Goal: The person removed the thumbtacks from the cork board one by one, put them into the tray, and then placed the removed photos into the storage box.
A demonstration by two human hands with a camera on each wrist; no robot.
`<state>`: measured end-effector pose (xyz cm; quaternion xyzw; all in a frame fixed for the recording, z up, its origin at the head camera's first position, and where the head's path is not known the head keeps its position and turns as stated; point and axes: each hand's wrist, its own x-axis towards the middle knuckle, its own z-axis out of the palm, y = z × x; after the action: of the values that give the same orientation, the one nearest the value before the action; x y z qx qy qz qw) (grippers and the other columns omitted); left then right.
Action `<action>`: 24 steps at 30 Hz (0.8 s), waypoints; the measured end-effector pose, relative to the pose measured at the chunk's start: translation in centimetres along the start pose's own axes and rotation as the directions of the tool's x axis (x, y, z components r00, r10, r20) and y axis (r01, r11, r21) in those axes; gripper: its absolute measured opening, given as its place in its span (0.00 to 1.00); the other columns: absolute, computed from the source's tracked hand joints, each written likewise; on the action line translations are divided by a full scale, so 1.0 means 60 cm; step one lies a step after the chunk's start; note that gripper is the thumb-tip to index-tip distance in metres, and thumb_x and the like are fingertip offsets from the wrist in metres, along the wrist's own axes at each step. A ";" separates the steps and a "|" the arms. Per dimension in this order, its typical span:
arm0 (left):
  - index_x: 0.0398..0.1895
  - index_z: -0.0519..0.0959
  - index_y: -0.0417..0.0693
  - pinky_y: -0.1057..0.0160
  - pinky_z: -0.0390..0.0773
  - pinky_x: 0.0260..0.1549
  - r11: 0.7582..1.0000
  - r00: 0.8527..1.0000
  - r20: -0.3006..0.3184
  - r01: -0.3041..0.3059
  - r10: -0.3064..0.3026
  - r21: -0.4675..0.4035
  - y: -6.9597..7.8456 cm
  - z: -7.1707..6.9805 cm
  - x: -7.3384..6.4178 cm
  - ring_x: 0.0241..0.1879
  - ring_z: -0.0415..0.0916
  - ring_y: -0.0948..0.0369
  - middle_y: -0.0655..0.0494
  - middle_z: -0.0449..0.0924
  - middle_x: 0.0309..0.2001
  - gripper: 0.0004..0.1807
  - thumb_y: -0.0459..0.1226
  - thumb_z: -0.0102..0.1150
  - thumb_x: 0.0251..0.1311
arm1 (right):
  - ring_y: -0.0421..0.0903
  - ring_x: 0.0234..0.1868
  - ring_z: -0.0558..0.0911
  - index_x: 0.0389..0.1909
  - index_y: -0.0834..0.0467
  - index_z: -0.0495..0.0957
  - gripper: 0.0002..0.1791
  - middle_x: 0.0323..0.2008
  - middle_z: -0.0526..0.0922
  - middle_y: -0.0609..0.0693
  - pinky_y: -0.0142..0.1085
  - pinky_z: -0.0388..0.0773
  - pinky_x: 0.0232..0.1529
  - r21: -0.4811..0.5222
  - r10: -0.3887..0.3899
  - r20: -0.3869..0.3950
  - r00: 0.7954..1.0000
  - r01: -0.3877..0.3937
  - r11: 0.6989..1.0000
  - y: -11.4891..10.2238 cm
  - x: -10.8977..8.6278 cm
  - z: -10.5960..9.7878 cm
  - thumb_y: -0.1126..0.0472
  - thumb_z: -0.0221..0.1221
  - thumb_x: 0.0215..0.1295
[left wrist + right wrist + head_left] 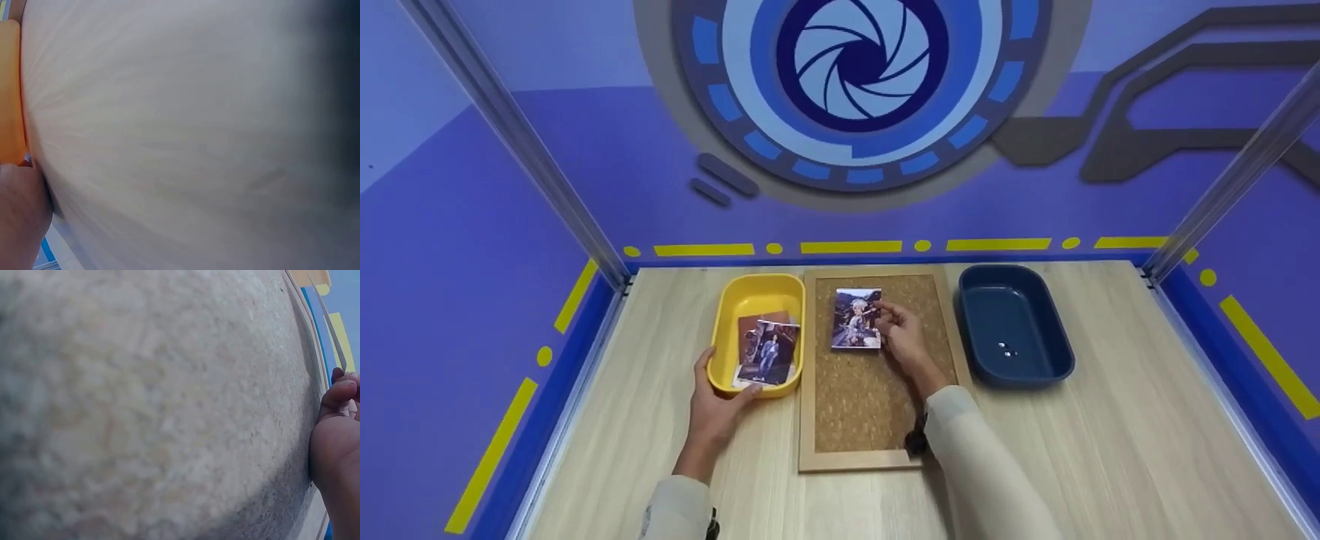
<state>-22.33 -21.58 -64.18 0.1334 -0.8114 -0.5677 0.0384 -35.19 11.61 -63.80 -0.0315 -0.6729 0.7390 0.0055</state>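
My right hand point(905, 339) pinches a photo point(851, 321) by its right edge, over the upper part of a wood-framed corkboard point(855, 409). In the right wrist view the photo point(336, 334) shows edge-on, rising from the fingertips, tilted off the cork surface. My left hand point(716, 409) grips the near left corner of a yellow tray point(757, 286), thumb on the near rim and fingers along the left side. Inside that tray lie several overlapping photos point(770, 356). The tray's wall point(10, 95) shows at the edge of the left wrist view.
To the right of the corkboard stands a dark blue tray point(1009, 307) holding a few small shiny pieces point(1006, 349). Everything sits on a light wood table point(1132, 450), bounded by a purple-blue back wall point(960, 214) and side panels with metal corner posts.
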 end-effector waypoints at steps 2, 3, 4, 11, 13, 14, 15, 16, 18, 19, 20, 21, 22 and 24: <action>0.75 0.44 0.81 0.48 0.55 0.76 1.000 1.000 -0.006 -0.003 0.003 0.000 0.000 -0.001 -0.001 0.75 0.56 0.57 0.60 0.56 0.76 0.57 0.51 0.75 0.49 | 0.38 0.18 0.68 0.58 0.65 0.78 0.22 0.27 0.73 0.47 0.28 0.64 0.16 -0.006 0.006 0.006 1.000 -0.006 1.000 -0.001 0.001 0.002 0.76 0.55 0.62; 0.75 0.44 0.80 0.48 0.55 0.76 1.000 1.000 -0.008 -0.006 0.006 0.000 0.000 -0.001 -0.001 0.75 0.56 0.56 0.59 0.56 0.76 0.57 0.51 0.75 0.49 | 0.38 0.19 0.68 0.58 0.65 0.78 0.22 0.27 0.73 0.47 0.28 0.64 0.17 -0.013 0.009 0.009 1.000 -0.009 1.000 -0.001 0.001 0.003 0.76 0.55 0.63; 0.75 0.44 0.80 0.48 0.55 0.76 1.000 1.000 -0.007 -0.013 0.013 -0.002 0.000 -0.001 -0.001 0.75 0.56 0.56 0.59 0.56 0.76 0.57 0.51 0.75 0.49 | 0.38 0.19 0.68 0.58 0.64 0.78 0.22 0.28 0.73 0.47 0.28 0.65 0.17 -0.017 0.014 0.012 1.000 -0.013 1.000 -0.002 0.001 0.003 0.76 0.55 0.63; 0.75 0.44 0.81 0.47 0.54 0.76 1.000 1.000 -0.011 0.004 -0.004 0.010 -0.001 0.002 -0.001 0.76 0.55 0.56 0.59 0.55 0.77 0.58 0.51 0.76 0.48 | 0.39 0.19 0.68 0.59 0.63 0.77 0.22 0.26 0.72 0.46 0.30 0.66 0.17 -0.012 0.049 0.049 0.998 -0.048 0.999 -0.011 -0.006 0.000 0.75 0.55 0.63; 0.75 0.44 0.80 0.47 0.54 0.76 1.000 1.000 -0.011 -0.007 0.007 0.010 -0.002 0.001 -0.001 0.76 0.55 0.56 0.59 0.55 0.77 0.58 0.51 0.76 0.49 | 0.39 0.19 0.68 0.59 0.64 0.77 0.22 0.26 0.73 0.46 0.30 0.66 0.17 -0.009 0.051 0.066 0.996 -0.051 0.999 -0.012 -0.010 0.002 0.75 0.56 0.63; 0.75 0.45 0.80 0.47 0.54 0.76 1.000 1.000 -0.012 -0.012 0.012 0.008 -0.002 0.001 -0.001 0.76 0.55 0.56 0.59 0.54 0.77 0.57 0.51 0.76 0.49 | 0.39 0.19 0.68 0.59 0.64 0.77 0.23 0.26 0.73 0.46 0.30 0.66 0.17 -0.010 0.053 0.074 0.996 -0.052 0.999 -0.013 -0.012 0.003 0.75 0.56 0.63; 0.75 0.45 0.79 0.48 0.54 0.76 1.000 1.000 -0.013 -0.017 0.017 0.005 -0.002 0.001 -0.001 0.76 0.55 0.56 0.59 0.55 0.77 0.57 0.50 0.76 0.49 | 0.39 0.19 0.69 0.59 0.64 0.77 0.23 0.27 0.73 0.46 0.30 0.66 0.17 -0.012 0.052 0.082 0.995 -0.051 0.999 -0.014 -0.014 0.004 0.75 0.56 0.62; 0.75 0.45 0.78 0.48 0.54 0.76 1.000 1.000 -0.016 -0.022 0.022 0.002 -0.002 0.001 -0.001 0.76 0.55 0.56 0.59 0.55 0.77 0.57 0.50 0.76 0.49 | 0.40 0.19 0.69 0.59 0.64 0.77 0.23 0.27 0.73 0.46 0.31 0.66 0.16 -0.017 0.050 0.090 0.995 -0.048 0.999 -0.015 -0.015 0.005 0.75 0.56 0.62; 0.75 0.46 0.78 0.47 0.54 0.76 1.000 0.999 -0.020 -0.025 0.025 0.002 -0.002 0.001 -0.001 0.76 0.54 0.56 0.59 0.54 0.77 0.57 0.50 0.76 0.49 | 0.39 0.20 0.69 0.59 0.65 0.78 0.22 0.28 0.74 0.46 0.31 0.66 0.16 -0.020 0.047 0.103 0.994 -0.045 0.999 -0.016 -0.018 0.008 0.75 0.56 0.62; 0.75 0.46 0.78 0.47 0.54 0.76 1.000 0.999 -0.023 -0.025 0.025 0.000 -0.002 0.002 -0.001 0.76 0.55 0.56 0.59 0.55 0.77 0.57 0.50 0.76 0.49 | 0.39 0.20 0.69 0.59 0.65 0.78 0.22 0.28 0.73 0.46 0.30 0.66 0.16 -0.023 0.043 0.106 0.993 -0.041 0.999 -0.017 -0.019 0.010 0.75 0.56 0.62; 0.75 0.46 0.78 0.47 0.54 0.76 1.000 0.999 -0.023 -0.024 0.024 0.002 -0.002 0.002 -0.001 0.76 0.54 0.56 0.59 0.55 0.77 0.57 0.50 0.76 0.49 | 0.39 0.20 0.69 0.58 0.64 0.78 0.22 0.28 0.73 0.46 0.30 0.66 0.16 -0.022 0.039 0.107 0.994 -0.037 0.999 -0.018 -0.020 0.012 0.75 0.56 0.62; 0.75 0.46 0.78 0.47 0.54 0.76 1.000 0.999 -0.021 -0.027 0.027 0.003 -0.002 0.002 -0.001 0.76 0.54 0.56 0.58 0.55 0.77 0.57 0.50 0.76 0.49 | 0.39 0.19 0.68 0.58 0.65 0.78 0.22 0.27 0.73 0.46 0.30 0.65 0.16 -0.022 0.032 0.106 0.994 -0.030 0.999 -0.020 -0.021 0.013 0.75 0.56 0.62; 0.75 0.46 0.78 0.47 0.54 0.76 1.000 0.999 -0.020 -0.027 0.028 0.005 -0.002 0.002 -0.001 0.76 0.54 0.56 0.58 0.55 0.77 0.57 0.50 0.76 0.49 | 0.39 0.19 0.68 0.58 0.65 0.78 0.22 0.27 0.72 0.46 0.30 0.65 0.16 -0.019 0.028 0.104 0.994 -0.026 0.999 -0.022 -0.022 0.015 0.75 0.56 0.62; 0.75 0.46 0.79 0.47 0.54 0.76 1.000 0.999 -0.021 -0.028 0.029 0.007 -0.002 0.001 -0.001 0.76 0.55 0.56 0.59 0.55 0.77 0.57 0.50 0.76 0.49 | 0.38 0.17 0.68 0.58 0.64 0.78 0.22 0.26 0.73 0.45 0.30 0.64 0.15 -0.015 0.021 0.099 0.995 -0.020 1.000 -0.026 -0.024 0.018 0.75 0.56 0.62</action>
<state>-22.26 -21.54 -64.29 0.1279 -0.8146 -0.5632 0.0546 -33.86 10.59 -62.11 -0.0016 -0.6773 0.7348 -0.0357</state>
